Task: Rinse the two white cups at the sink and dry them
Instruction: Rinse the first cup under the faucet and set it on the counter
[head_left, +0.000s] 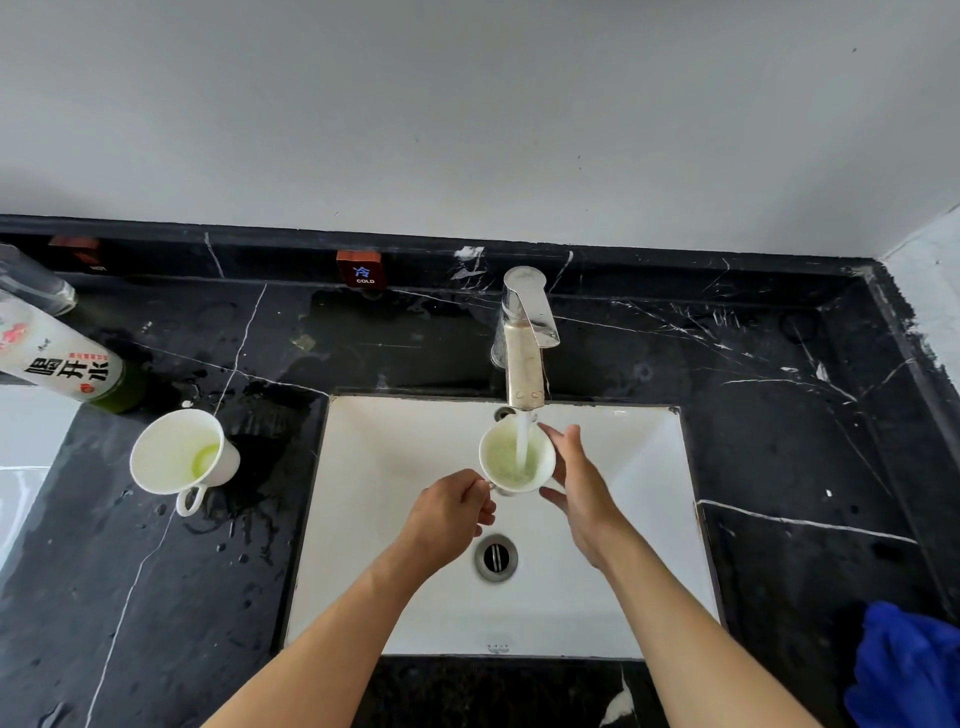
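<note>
One white cup (506, 460) is held upright over the white sink (395, 457), under the running tap (524, 338). Water streams into it and the liquid inside looks pale green. My left hand (449, 512) pinches the cup's handle. My right hand (579, 483) cups the cup's right side with its fingers fairly straight. The second white cup (179, 452) stands on the black counter left of the sink, handle toward me, with a green residue at its bottom.
A blue cloth (906, 670) lies on the black marble counter (779, 441) at the front right. A labelled bottle (57, 353) leans at the far left. The drain (496, 557) sits in the basin's middle. A "COLD" tag (359, 269) is on the back ledge.
</note>
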